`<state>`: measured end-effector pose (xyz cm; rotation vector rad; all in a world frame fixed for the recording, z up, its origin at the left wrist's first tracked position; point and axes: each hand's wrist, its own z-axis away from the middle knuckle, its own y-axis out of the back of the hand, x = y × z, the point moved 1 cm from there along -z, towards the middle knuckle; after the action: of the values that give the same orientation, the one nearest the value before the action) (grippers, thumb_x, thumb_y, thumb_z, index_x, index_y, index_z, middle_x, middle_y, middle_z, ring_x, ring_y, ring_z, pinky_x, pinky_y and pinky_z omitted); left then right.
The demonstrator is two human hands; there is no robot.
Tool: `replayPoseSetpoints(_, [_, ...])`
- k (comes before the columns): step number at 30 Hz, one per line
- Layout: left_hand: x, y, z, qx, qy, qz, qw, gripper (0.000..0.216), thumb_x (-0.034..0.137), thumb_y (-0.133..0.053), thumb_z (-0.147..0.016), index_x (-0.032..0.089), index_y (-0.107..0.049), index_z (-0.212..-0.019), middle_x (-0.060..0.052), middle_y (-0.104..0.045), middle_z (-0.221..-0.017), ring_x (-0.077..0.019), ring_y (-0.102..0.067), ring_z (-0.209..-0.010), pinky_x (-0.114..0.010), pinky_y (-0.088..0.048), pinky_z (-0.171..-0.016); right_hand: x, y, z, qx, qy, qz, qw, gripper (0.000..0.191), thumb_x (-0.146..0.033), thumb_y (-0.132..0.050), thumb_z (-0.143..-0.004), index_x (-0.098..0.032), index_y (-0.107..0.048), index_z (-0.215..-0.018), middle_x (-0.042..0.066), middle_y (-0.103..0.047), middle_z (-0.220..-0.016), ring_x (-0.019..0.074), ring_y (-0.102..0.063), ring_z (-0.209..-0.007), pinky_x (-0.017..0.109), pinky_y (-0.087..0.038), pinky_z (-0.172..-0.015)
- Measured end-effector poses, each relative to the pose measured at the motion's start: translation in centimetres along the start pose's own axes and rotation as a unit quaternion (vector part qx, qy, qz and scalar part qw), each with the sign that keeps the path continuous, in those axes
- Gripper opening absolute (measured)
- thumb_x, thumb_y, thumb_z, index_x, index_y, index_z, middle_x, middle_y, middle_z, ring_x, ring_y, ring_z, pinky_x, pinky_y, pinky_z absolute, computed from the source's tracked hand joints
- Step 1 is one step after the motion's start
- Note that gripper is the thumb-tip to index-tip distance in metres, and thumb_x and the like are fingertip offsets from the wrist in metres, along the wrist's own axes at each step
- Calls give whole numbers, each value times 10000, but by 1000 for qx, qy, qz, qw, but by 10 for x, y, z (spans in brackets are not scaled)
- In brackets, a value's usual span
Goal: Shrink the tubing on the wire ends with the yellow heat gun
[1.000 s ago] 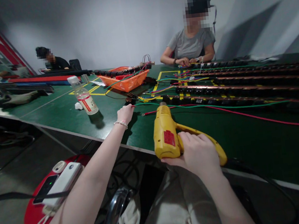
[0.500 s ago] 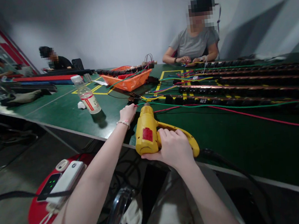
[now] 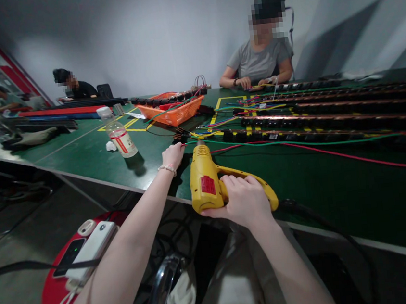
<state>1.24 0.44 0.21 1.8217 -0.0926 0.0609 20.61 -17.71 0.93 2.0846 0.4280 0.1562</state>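
My right hand [image 3: 245, 203] is closed around the handle of a yellow heat gun [image 3: 206, 183], whose nozzle points away from me at the end of a red wire [image 3: 334, 156]. My left hand [image 3: 173, 155], with a bead bracelet at the wrist, pinches that wire end just left of the nozzle, above the green table [image 3: 90, 149]. A green wire [image 3: 296, 144] runs alongside the red one to the right. The gun's black cord drops off the table's near edge.
A plastic bottle [image 3: 118, 134] stands to the left, an orange basket [image 3: 171, 111] behind. Long dark strips [image 3: 330, 115] with coloured wires lie at the right. A person in grey [image 3: 259, 61] sits opposite; others sit far left. Phones rest on a red stool [image 3: 54, 288].
My right hand brought the heat gun left and forward from the table's near edge until its nozzle sits beside my left hand. The left hand stayed pinched on the wire end.
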Motion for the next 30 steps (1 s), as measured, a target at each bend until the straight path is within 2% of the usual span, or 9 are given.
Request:
replayPoseSetpoints(4, [0, 0, 0, 4, 1, 1, 1000, 412, 440, -250, -936, 232, -586, -1049, -107, -667, -999, -246, -635, -935, -322, -457, -766, 18, 8, 9, -2, -7, 20, 1000, 811, -904, -316, -593, -157, -554, -801, 46, -633, -735, 205, -601, -708, 325, -281, -706])
replayPoseSetpoints(12, [-1, -2, 0, 11, -3, 1, 1000, 409, 436, -254, -936, 230, -592, -1040, -101, -670, -982, -249, -639, -921, -317, -457, -752, 61, 26, 37, 36, 9, 89, 995, 794, -881, -306, -633, -164, -579, -837, 33, -628, -695, 183, -575, -629, 325, -298, -675])
replayPoseSetpoints(17, [0, -1, 0, 10, -3, 2, 1000, 392, 418, -267, -936, 229, -594, -1040, -98, -670, -981, -259, -641, -920, -326, -460, -747, 80, 37, 54, 52, 20, 122, 991, 701, -850, -385, -641, -183, -537, -789, 5, -595, -652, 170, -561, -593, 307, -304, -650])
replayPoseSetpoints(23, [-1, -1, 0, 14, -7, 4, 1000, 396, 420, -263, -936, 223, -596, -1025, -96, -672, -967, -254, -643, -915, -315, -461, -735, 83, 40, 57, 53, 24, 146, 988, 670, -843, -389, -649, -192, -499, -765, 4, -582, -640, 169, -556, -580, 296, -310, -642])
replayPoseSetpoints(30, [1, -2, 0, 16, -9, 6, 1000, 432, 443, -241, -936, 219, -604, -1009, -102, -671, -957, -255, -647, -897, -322, -464, -731, 70, 32, 55, 54, 4, 156, 986, 655, -829, -403, -657, -188, -486, -767, 16, -577, -651, 178, -568, -621, 298, -310, -649])
